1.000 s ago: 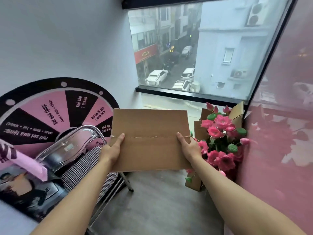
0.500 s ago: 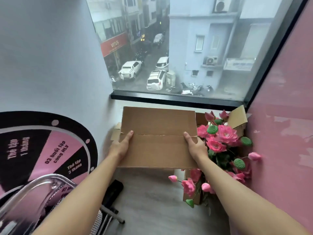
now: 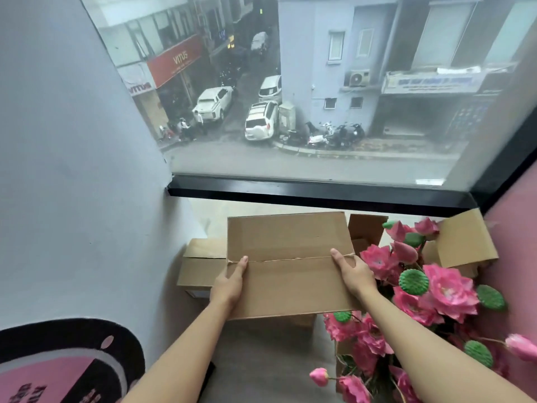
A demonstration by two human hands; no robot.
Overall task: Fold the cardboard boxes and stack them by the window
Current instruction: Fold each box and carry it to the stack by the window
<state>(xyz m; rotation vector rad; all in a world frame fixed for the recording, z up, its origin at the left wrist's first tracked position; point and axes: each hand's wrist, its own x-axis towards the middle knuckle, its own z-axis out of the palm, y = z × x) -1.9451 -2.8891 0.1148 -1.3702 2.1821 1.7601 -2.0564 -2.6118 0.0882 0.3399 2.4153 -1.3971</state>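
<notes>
I hold a folded brown cardboard box [image 3: 290,257] level in front of me, just below the window [image 3: 305,97]. My left hand [image 3: 229,282] grips its left side and my right hand [image 3: 353,273] its right side, thumbs on the closed top seam. Under and behind it lie other cardboard boxes: one [image 3: 200,266] at the left against the wall, one [image 3: 367,229] behind, and one with an open flap [image 3: 465,242] at the right. What the held box rests on is hidden.
Pink artificial flowers [image 3: 415,289] with green pods crowd the right side, touching my right forearm. A white wall [image 3: 72,170] closes the left, a pink wall [image 3: 517,228] the right. A pink-and-black prize wheel [image 3: 58,370] leans at lower left. Grey floor [image 3: 267,359] lies below.
I have moved closer to the window with the box in both hands, carrying it forward and down over the boxes there. The chair has left view.
</notes>
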